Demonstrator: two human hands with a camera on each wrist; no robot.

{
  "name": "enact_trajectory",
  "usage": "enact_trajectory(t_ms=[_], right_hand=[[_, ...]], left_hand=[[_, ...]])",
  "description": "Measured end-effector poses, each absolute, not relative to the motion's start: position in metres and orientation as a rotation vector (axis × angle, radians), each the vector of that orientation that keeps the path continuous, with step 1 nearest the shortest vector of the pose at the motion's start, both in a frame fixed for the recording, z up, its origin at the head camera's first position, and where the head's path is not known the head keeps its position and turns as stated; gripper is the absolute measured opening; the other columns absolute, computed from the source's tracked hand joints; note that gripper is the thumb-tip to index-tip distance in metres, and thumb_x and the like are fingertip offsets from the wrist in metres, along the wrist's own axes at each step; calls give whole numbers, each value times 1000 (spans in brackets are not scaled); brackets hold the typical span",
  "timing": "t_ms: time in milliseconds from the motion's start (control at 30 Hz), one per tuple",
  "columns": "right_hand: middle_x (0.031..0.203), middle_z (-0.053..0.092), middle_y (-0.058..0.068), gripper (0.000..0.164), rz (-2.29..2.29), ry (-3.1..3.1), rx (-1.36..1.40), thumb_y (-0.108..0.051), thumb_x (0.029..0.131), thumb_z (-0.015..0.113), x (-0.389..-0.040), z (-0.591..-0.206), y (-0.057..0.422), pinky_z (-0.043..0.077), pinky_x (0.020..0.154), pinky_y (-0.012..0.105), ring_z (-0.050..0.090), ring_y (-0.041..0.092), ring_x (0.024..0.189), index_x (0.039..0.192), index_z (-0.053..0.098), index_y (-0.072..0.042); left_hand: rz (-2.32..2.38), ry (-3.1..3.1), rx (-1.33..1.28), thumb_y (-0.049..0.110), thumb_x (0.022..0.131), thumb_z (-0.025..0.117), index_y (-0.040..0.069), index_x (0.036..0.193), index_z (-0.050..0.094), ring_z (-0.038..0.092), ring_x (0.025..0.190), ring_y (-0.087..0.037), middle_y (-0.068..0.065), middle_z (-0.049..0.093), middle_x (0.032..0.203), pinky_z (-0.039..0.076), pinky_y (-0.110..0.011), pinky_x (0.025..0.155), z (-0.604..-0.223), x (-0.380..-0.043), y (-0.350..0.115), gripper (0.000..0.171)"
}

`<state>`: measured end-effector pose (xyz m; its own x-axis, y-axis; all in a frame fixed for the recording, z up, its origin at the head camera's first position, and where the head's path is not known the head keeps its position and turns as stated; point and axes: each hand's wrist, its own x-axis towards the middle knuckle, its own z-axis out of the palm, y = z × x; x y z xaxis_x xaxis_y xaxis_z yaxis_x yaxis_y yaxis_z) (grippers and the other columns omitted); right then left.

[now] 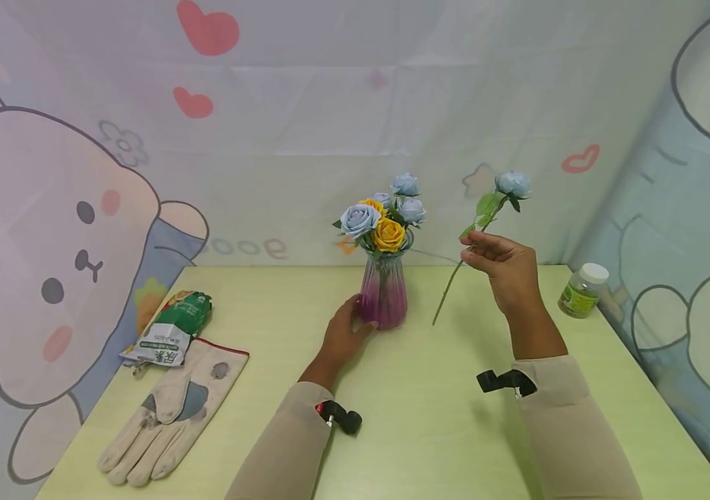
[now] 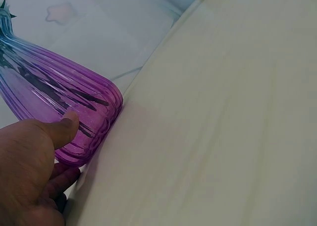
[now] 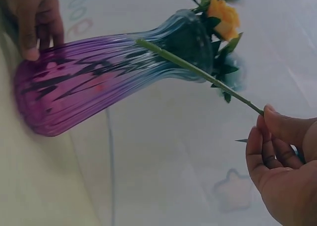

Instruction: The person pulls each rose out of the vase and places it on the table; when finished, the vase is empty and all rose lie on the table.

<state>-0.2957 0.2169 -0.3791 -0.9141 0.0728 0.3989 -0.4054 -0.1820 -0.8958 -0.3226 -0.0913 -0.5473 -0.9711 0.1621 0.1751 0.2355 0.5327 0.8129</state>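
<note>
A ribbed glass vase (image 1: 383, 295), purple below and bluish above, stands upright near the table's back edge with several blue and yellow artificial roses in it. My left hand (image 1: 343, 333) grips its lower left side, the thumb (image 2: 67, 129) on the front and the other fingers partly hidden round the base. To the right of the vase, raised above the table, my right hand (image 1: 504, 267) pinches the stem of a single blue rose (image 1: 513, 185) between thumb and fingers. The bare stem (image 3: 198, 75) slants down toward the vase, its lower end outside the glass.
On the left lie a white work glove (image 1: 173, 410) and a green-and-white packet (image 1: 170, 330) overlapping its cuff. A small jar with a white lid (image 1: 583, 290) stands at the table's right edge. Behind the table (image 1: 429, 430) hangs a printed cloth (image 1: 330, 104).
</note>
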Motion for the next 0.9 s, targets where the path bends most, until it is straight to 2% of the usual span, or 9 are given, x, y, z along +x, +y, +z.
enact_trajectory(t_ms=[233, 633, 800, 900], right_hand=[[106, 84, -9, 44, 2186, -1867, 300, 5, 95, 80, -301, -409, 216, 64, 90, 18, 72, 8, 97, 136, 67, 14], [109, 82, -15, 47, 2152, -2196, 258, 0, 100, 77, -309, -457, 213, 63, 94, 16, 72, 2, 100, 143, 63, 13], [109, 80, -10, 43, 2123, -2280, 264, 1, 100, 76, -313, -470, 212, 62, 92, 16, 74, 4, 100, 140, 65, 12], [113, 81, -2, 40, 2093, -2353, 259, 2, 99, 76, -316, -477, 212, 62, 92, 16, 74, 4, 100, 138, 67, 11]], left_hand=[[-1416, -2680, -360, 32, 105, 74, 4, 167, 39, 45, 160, -39, -20, 52, 167, 34, -55, 135, -549, -324, -92, 77], [-1418, -2675, -358, 31, 105, 74, 3, 167, 39, 45, 160, -39, -20, 51, 168, 34, -55, 135, -551, -326, -93, 77], [-1407, -2672, -375, 31, 105, 75, 3, 167, 39, 46, 159, -40, -21, 52, 167, 35, -56, 135, -551, -326, -93, 77], [-1397, -2665, -385, 30, 105, 75, 2, 166, 39, 46, 159, -41, -22, 52, 167, 35, -56, 134, -551, -326, -93, 76]])
